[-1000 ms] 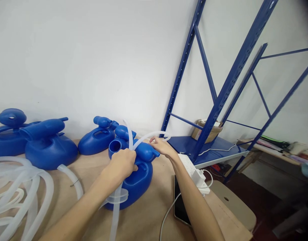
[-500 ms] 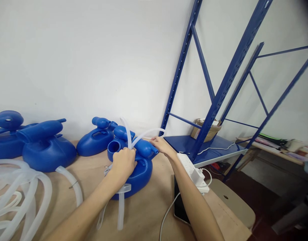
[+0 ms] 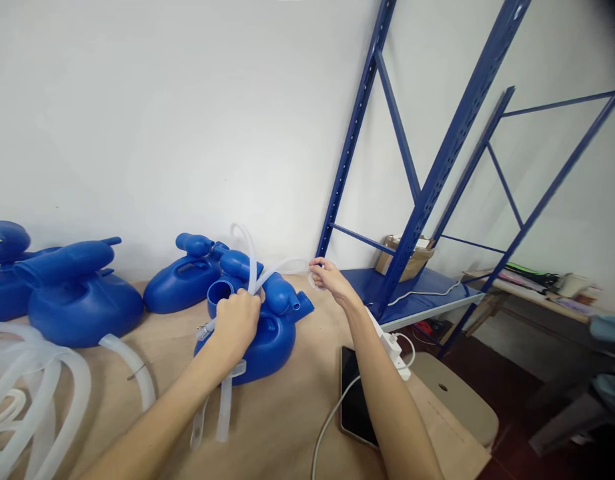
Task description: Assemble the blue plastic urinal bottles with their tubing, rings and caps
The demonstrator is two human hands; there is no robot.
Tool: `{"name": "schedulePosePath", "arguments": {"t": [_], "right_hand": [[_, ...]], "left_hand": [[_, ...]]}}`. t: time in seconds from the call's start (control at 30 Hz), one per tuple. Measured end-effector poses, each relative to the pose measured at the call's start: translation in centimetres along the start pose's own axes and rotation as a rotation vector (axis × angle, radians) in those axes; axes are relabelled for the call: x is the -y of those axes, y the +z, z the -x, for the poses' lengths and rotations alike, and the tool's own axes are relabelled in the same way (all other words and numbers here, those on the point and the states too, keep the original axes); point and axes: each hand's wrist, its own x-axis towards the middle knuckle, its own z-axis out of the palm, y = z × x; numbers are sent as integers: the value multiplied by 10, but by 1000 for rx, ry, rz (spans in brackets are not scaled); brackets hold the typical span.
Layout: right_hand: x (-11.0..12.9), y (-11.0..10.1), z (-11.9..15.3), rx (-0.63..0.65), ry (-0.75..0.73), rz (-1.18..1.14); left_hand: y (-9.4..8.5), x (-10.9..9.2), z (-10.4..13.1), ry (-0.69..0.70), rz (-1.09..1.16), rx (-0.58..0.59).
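Pulling too hard on the clear tube (image 3: 282, 268) could drag the blue container (image 3: 260, 337) toward the right edge of the desk (image 3: 287, 427), or kink the tube where it bends above my left hand (image 3: 236, 322). A slack loop could also slip free of my right hand (image 3: 329, 278), since only the fingertips pinch it.

1. Left hand: closed around the tube bundle on top of the blue container, near its round opening (image 3: 220, 292); two loose tube ends (image 3: 222, 417) hang down the near side onto the desk.
2. Right hand: thumb and fingers pressed together on the far end of the tube, raised just right of the container and not touching it.
3. Container location: middle of the desk, resting on its base, with more blue containers (image 3: 77, 303) to the left.
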Motion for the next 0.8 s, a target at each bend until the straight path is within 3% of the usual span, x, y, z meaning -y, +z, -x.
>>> {"name": "schedulePosePath", "arguments": {"t": [0.37,0.53,0.63,0.8], "right_hand": [[56,7,34,2,-309,237],[78,15,55,52,-354,216],[78,17,57,70,-362,309],[61,23,43,223,-306,374]], "left_hand": [[2,15,-10,5,29,-14],[-4,24,-13,-3,46,-26],[-6,23,-11,-8,40,-64],[0,12,-8,-20,5,-88]]}}
